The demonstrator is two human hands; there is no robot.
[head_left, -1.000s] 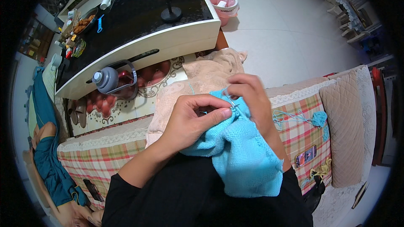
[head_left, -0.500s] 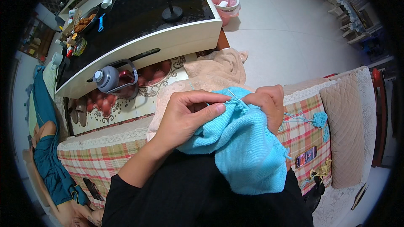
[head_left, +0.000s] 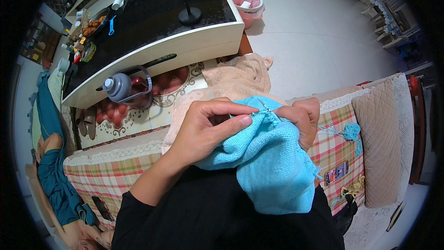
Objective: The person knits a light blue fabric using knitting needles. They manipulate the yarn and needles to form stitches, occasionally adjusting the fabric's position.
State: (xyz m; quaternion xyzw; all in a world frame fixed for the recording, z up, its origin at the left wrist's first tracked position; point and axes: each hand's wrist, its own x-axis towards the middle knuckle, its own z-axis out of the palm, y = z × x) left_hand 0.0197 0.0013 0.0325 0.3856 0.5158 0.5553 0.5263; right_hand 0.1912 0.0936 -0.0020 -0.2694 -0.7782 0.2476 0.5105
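A turquoise piece of knitting (head_left: 277, 176) hangs over my lap in soft folds. My left hand (head_left: 208, 127) is closed, pinching its upper edge between thumb and fingertips. A thin knitting needle (head_left: 262, 103) pokes out beside these fingertips, at the row of stitches. My right hand (head_left: 303, 120) is closed at the right end of that row, its curled fingers against the knitting; what lies inside them is partly hidden. Strands of turquoise yarn run from near the right hand to a small bundle of yarn (head_left: 351, 132) on the seat.
A plaid-covered sofa (head_left: 134, 166) runs beneath me, with a phone (head_left: 336, 172) and yellowish yarn (head_left: 355, 187) at right. Ahead stand a black-topped table (head_left: 148, 23), a large grey jug (head_left: 121, 88) and a pink bin (head_left: 252, 16). Another person (head_left: 51, 157) lies at far left.
My right hand has moved slightly right, away from the left fingertips. The needle tip has shifted right and more stitched edge shows between the hands. My left hand keeps its pinch.
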